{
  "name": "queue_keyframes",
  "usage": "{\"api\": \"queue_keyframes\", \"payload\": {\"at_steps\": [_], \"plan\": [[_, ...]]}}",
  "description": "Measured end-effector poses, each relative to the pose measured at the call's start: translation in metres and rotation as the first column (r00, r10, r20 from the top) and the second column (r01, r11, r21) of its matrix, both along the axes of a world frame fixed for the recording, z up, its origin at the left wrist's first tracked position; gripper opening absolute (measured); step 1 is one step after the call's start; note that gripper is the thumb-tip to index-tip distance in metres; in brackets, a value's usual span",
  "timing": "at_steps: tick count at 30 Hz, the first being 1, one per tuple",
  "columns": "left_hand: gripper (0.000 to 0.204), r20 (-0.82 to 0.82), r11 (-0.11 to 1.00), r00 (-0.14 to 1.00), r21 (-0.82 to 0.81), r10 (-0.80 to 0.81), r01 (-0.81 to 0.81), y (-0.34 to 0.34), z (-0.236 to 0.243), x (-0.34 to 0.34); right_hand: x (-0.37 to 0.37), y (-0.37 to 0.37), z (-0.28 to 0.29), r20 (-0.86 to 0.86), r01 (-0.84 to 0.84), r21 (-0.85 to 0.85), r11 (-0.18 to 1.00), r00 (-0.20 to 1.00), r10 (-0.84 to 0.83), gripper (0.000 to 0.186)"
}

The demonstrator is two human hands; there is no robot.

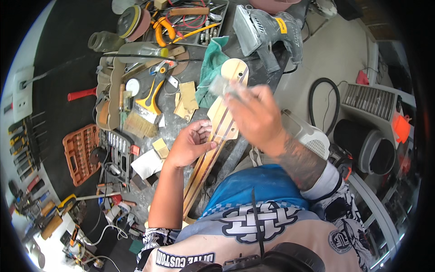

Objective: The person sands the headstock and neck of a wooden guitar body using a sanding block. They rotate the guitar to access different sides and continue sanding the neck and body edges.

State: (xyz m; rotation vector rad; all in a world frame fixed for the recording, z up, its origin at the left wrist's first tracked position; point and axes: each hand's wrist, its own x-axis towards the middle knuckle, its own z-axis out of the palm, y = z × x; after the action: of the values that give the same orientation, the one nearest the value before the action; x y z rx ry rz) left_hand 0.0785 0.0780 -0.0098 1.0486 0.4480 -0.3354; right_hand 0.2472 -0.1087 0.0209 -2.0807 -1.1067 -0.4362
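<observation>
Left of the left hand (192,145), a brush (144,119), a socket set (81,154) and small wood blocks (160,147) crowd the surface (68,68). The left hand's grip is loosely curled, fingers bent over the edge of the guitar neck (217,136), pressing it down rather than clamping it; the neck runs from near the person's lap up past this grip to its headstock, which lies just under the right hand (253,115). The right hand's grip is pinched together on a blurred pale scrap (223,86), probably sandpaper, against the headstock face. Since the left hand merely steadies the neck, a hard stroke by the right could, I judge, let it pivot or slide off the edge. Uneven pressure may round the headstock's edges. Above the right grip, a green cloth (212,68) and a sander (267,31) sit close enough to catch a long stroke.
</observation>
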Motion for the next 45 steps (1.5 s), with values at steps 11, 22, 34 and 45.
{"api": "queue_keyframes", "payload": {"at_steps": [11,22,34,45], "plan": [[0.096,-0.027,0.678,0.978,0.725,0.207,-0.124,-0.052,0.053,0.014,0.08,-0.014,0.017,0.113,-0.317,-0.051,0.947,0.94,0.321,0.017],[0.042,0.123,-0.226,0.675,0.972,0.727,0.066,-0.135,0.0,-0.035,0.25,-0.01,0.069,-0.032,-0.823,-0.189,0.535,0.55,0.835,0.025],[0.052,0.162,-0.265,0.366,0.932,0.916,0.249,-0.137,-0.022,-0.021,0.208,0.053,0.059,-0.023,-0.955,-0.292,-0.053,-0.048,0.999,0.026],[0.044,0.166,-0.264,0.3,0.907,0.94,0.327,-0.144,-0.003,-0.008,0.189,0.095,0.039,-0.038,-0.866,-0.362,-0.345,-0.356,0.934,0.022]]}}
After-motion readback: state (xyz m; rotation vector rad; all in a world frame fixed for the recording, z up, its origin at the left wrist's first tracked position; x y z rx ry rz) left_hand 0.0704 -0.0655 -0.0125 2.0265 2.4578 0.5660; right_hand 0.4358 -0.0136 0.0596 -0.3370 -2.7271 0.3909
